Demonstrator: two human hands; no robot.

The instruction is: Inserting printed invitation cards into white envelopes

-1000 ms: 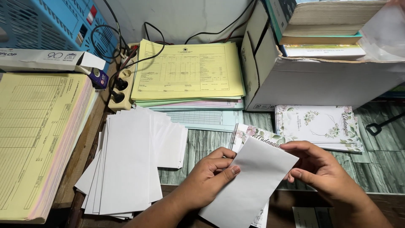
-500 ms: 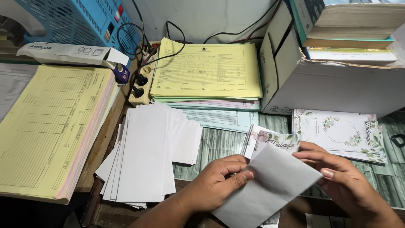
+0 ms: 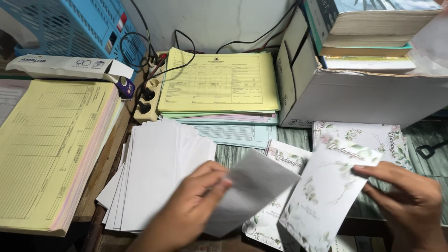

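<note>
One white envelope [image 3: 254, 191] and one floral card [image 3: 326, 196] fill two hands.

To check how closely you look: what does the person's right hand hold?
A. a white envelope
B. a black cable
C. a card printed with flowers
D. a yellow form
C: the right hand grips a flower-printed card, while the left hand holds the white envelope.

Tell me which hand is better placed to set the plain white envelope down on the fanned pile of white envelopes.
Probably the left hand: it holds the white envelope right beside the pile of white envelopes, while the right hand grips a floral card farther away.
</note>
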